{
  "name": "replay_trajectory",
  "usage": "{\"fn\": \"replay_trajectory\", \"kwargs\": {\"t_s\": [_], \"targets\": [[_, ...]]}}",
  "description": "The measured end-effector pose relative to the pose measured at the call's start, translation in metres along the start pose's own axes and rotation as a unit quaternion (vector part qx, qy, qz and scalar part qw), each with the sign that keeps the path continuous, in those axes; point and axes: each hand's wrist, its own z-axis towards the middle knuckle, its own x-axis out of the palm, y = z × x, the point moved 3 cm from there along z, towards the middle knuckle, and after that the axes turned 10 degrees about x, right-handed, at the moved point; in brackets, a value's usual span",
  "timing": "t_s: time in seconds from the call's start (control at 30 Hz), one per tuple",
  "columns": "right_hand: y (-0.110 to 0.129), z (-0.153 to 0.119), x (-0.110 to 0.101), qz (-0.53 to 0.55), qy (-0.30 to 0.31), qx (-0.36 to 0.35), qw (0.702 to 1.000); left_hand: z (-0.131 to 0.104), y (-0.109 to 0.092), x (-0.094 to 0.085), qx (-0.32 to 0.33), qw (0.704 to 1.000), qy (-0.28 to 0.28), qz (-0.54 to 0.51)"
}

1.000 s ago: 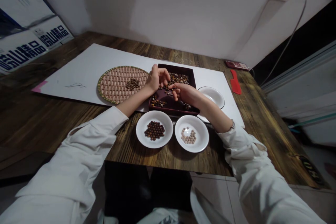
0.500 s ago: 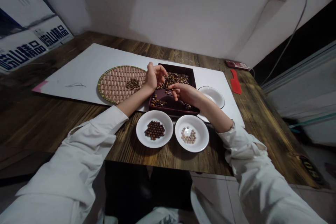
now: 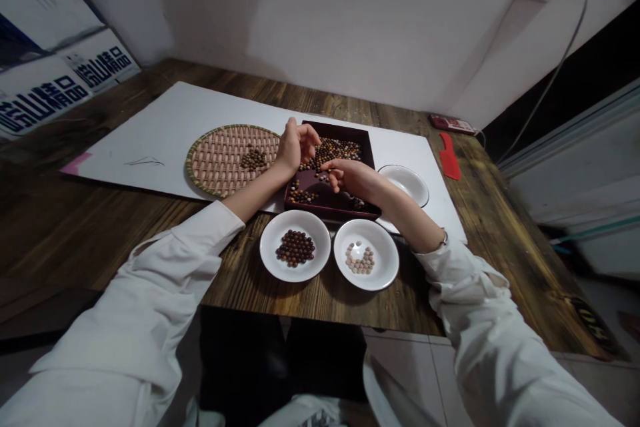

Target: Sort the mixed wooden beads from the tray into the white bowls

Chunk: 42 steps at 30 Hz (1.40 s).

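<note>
A dark red box (image 3: 323,191) holds many small mixed beads (image 3: 340,149). Over its left side my left hand (image 3: 297,145) is raised with curled fingers; whether it holds a bead is hidden. My right hand (image 3: 350,178) reaches over the box's right part, fingers bent above the beads, and what its fingertips hold cannot be made out. Left of the box lies a round woven tray (image 3: 215,160) with a small pile of brownish beads (image 3: 254,159). In front stand a white bowl (image 3: 270,245) of dark brown beads (image 3: 295,248) and another white bowl (image 3: 390,257) of pale beads (image 3: 361,260).
Behind my right wrist a third white bowl (image 3: 407,183) rests on a white board (image 3: 150,127). A red scraper (image 3: 449,159) and a red device with a cable (image 3: 453,124) lie at the right on the wooden table (image 3: 505,247).
My left hand has shifted very slightly to the right. Otherwise nothing has visibly moved.
</note>
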Motion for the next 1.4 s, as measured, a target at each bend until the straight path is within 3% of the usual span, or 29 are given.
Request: {"fn": "replay_trajectory", "kwargs": {"t_s": [1.17,1.3,1.4], "targets": [[-0.0001,-0.0018,-0.0005,0.004,-0.013,0.022,1.000,-0.0026,-0.0011,0.0014,0.012,1.000,0.016,0.005],[-0.0019,-0.0013,0.0010,-0.101,-0.058,-0.022,0.993,-0.0024,-0.0008,0.0017,0.023,0.999,0.020,0.015],[-0.0028,-0.0022,0.0045,-0.284,-0.130,-0.119,0.943,-0.0027,-0.0007,0.0023,0.029,0.999,0.020,0.000]]}}
